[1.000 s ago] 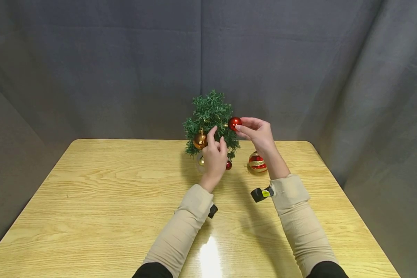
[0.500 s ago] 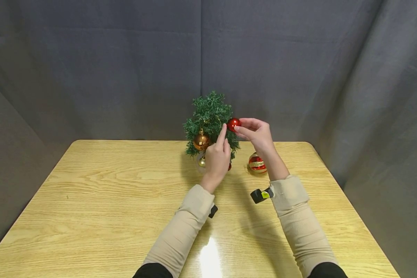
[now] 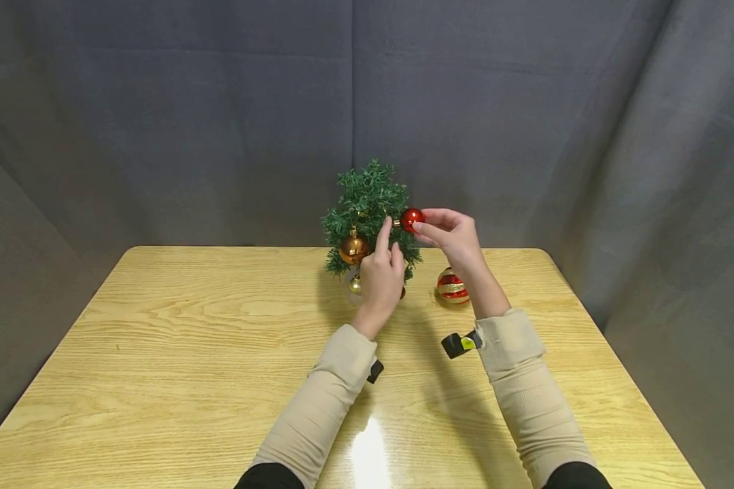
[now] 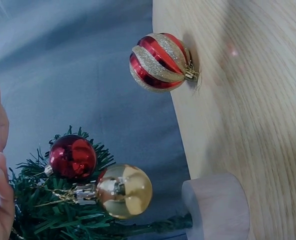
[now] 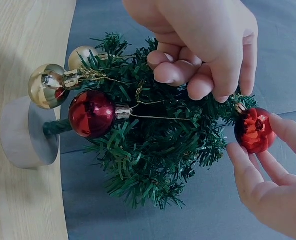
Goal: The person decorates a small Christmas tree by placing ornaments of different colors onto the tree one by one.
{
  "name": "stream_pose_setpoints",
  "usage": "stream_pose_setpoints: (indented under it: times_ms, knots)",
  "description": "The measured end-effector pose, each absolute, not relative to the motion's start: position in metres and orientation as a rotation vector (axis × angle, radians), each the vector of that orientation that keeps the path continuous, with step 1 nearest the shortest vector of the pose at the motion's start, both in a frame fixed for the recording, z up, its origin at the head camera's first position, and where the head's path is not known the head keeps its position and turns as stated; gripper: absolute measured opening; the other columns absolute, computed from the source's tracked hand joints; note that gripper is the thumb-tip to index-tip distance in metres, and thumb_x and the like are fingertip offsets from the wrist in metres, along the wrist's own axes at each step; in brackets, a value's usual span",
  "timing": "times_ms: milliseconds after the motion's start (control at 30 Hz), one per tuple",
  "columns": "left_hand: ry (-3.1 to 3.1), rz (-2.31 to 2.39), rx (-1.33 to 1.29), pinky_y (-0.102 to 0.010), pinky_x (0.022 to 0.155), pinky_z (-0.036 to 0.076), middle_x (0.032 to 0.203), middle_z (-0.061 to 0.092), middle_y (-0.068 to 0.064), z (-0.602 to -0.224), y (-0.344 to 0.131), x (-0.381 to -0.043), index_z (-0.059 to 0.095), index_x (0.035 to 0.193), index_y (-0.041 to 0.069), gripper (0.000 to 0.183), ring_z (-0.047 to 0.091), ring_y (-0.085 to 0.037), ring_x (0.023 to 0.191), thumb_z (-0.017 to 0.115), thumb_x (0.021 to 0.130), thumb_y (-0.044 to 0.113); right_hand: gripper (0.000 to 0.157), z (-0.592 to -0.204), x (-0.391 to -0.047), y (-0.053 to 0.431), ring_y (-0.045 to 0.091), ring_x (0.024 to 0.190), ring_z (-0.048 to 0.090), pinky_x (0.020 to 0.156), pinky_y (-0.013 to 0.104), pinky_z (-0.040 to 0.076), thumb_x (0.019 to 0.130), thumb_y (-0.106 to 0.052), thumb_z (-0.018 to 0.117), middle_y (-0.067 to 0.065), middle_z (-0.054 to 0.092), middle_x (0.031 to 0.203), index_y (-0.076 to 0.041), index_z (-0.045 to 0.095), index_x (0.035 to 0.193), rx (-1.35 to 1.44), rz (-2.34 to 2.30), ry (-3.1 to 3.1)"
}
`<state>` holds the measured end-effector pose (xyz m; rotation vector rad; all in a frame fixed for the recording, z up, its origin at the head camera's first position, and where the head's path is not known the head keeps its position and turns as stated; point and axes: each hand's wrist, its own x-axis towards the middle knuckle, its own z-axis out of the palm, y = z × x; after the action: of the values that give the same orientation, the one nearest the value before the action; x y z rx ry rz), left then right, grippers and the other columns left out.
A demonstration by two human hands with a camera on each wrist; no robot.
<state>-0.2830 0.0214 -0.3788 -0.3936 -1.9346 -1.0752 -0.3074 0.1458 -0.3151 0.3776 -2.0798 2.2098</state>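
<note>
My right hand point(image 3: 455, 234) pinches a shiny red Christmas ball point(image 3: 412, 220) between thumb and fingers beside a small artificial Christmas tree point(image 3: 367, 190). The ball's gold cap points left toward the branches. My left hand point(image 3: 380, 275) is in front of the tree, index finger extended near that cap and thumb apart from it. In the right wrist view the left hand's point(image 5: 208, 45) other fingers are bent, and whether a fingertip touches the cap's loop cannot be told. An orange-gold ball point(image 3: 354, 249), a small gold ball point(image 5: 48, 86) and a dark red ball point(image 5: 92, 114) hang on the tree.
A red and gold striped ball point(image 3: 452, 286) lies on the wooden table point(image 3: 189, 353), right of the tree. The tree stands on a round pale base point(image 5: 25, 132). A grey curtain point(image 3: 220, 122) hangs behind the table.
My left index finger has straightened, moved right to the red ball's cap, then drawn back slightly left. The right hand keeps its pinch on the ball, almost still.
</note>
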Motion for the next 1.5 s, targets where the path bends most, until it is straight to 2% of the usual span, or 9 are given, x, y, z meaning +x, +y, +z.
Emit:
stream_pose_setpoints:
  times_ms: [200, 400, 533, 700, 967, 1133, 1267, 1367, 1500]
  knots:
    - [-1.950, -1.142, -0.379, -0.016, 0.031, 0.023, 0.042, 0.040, 0.002, -0.379, 0.021, -0.283, 0.034, 0.133, -0.006, 0.048, 0.017, 0.012, 0.035, 0.049, 0.088, -0.003, 0.019, -0.315, -0.306, 0.146, 0.017, 0.074, 0.063, 0.074, 0.031, 0.049, 0.079, 0.002, 0.064, 0.006, 0.060, 0.084, 0.004, 0.060, 0.097, 0.357, 2.233, -2.083]
    - [-1.988, -1.173, -0.379, -0.017, 0.031, 0.024, 0.042, 0.041, 0.002, -0.378, 0.021, -0.280, 0.031, 0.133, -0.009, 0.047, 0.021, 0.008, 0.033, 0.047, 0.090, 0.000, 0.029, -0.317, -0.305, 0.148, 0.016, 0.074, 0.063, 0.075, 0.033, 0.049, 0.081, 0.003, 0.062, 0.008, 0.057, 0.088, 0.007, 0.055, 0.109, 0.361, 2.238, -2.075]
    - [-1.998, -1.179, -0.368, -0.017, 0.031, 0.024, 0.042, 0.040, 0.002, -0.378, 0.021, -0.280, 0.031, 0.132, -0.012, 0.047, 0.025, 0.002, 0.031, 0.047, 0.090, 0.001, 0.038, -0.320, -0.302, 0.151, 0.020, 0.078, 0.063, 0.076, 0.032, 0.048, 0.081, 0.003, 0.061, 0.010, 0.056, 0.092, 0.009, 0.050, 0.117, 0.371, 2.266, -2.052]
    - [-2.013, -1.181, -0.356, -0.017, 0.031, 0.023, 0.043, 0.041, 0.001, -0.377, 0.020, -0.279, 0.031, 0.132, -0.012, 0.047, 0.029, -0.003, 0.031, 0.047, 0.090, 0.002, 0.040, -0.324, -0.300, 0.155, 0.020, 0.079, 0.063, 0.078, 0.031, 0.047, 0.082, 0.003, 0.061, 0.009, 0.058, 0.091, 0.012, 0.049, 0.118, 0.375, 2.302, -2.050]
    - [-2.041, -1.196, -0.349, -0.017, 0.031, 0.024, 0.043, 0.041, 0.002, -0.377, 0.020, -0.279, 0.030, 0.134, -0.010, 0.046, 0.023, 0.004, 0.032, 0.045, 0.092, 0.004, 0.036, -0.328, -0.297, 0.159, 0.015, 0.079, 0.060, 0.079, 0.033, 0.047, 0.083, 0.002, 0.059, 0.010, 0.053, 0.093, 0.009, 0.049, 0.117, 0.410, 2.245, -2.196]
    - [-2.041, -1.199, -0.352, -0.018, 0.031, 0.023, 0.042, 0.040, 0.002, -0.377, 0.021, -0.279, 0.029, 0.134, -0.009, 0.046, 0.020, 0.009, 0.033, 0.044, 0.093, 0.005, 0.038, -0.328, -0.297, 0.160, 0.012, 0.080, 0.058, 0.079, 0.034, 0.048, 0.084, 0.002, 0.058, 0.024, 0.050, 0.104, 0.012, 0.046, 0.118, 0.445, 2.146, -2.303]
    - [-2.050, -1.183, -0.341, -0.018, 0.031, 0.023, 0.042, 0.040, 0.003, -0.377, 0.020, -0.278, 0.030, 0.134, -0.009, 0.046, 0.021, 0.007, 0.032, 0.045, 0.093, 0.006, 0.037, -0.327, -0.298, 0.156, 0.013, 0.082, 0.059, 0.078, 0.033, 0.049, 0.084, -0.004, 0.060, 0.027, 0.052, 0.109, 0.012, 0.050, 0.116, 0.495, 1.978, -2.415]
    - [-2.052, -1.175, -0.337, -0.018, 0.031, 0.024, 0.042, 0.040, 0.002, -0.376, 0.020, -0.278, 0.031, 0.134, -0.009, 0.046, 0.023, 0.003, 0.031, 0.045, 0.093, 0.006, 0.033, -0.324, -0.299, 0.150, 0.016, 0.085, 0.059, 0.077, 0.030, 0.048, 0.085, -0.010, 0.062, 0.022, 0.058, 0.106, 0.007, 0.057, 0.112, 0.536, 1.758, -2.485]
    - [-2.052, -1.166, -0.329, -0.018, 0.031, 0.023, 0.041, 0.039, 0.002, -0.376, 0.019, -0.278, 0.032, 0.132, -0.010, 0.045, 0.024, -0.001, 0.030, 0.045, 0.092, 0.006, 0.027, -0.318, -0.301, 0.137, 0.023, 0.085, 0.059, 0.074, 0.035, 0.047, 0.085, -0.014, 0.062, 0.017, 0.063, 0.099, 0.003, 0.063, 0.106, 0.592, 1.456, -2.502]
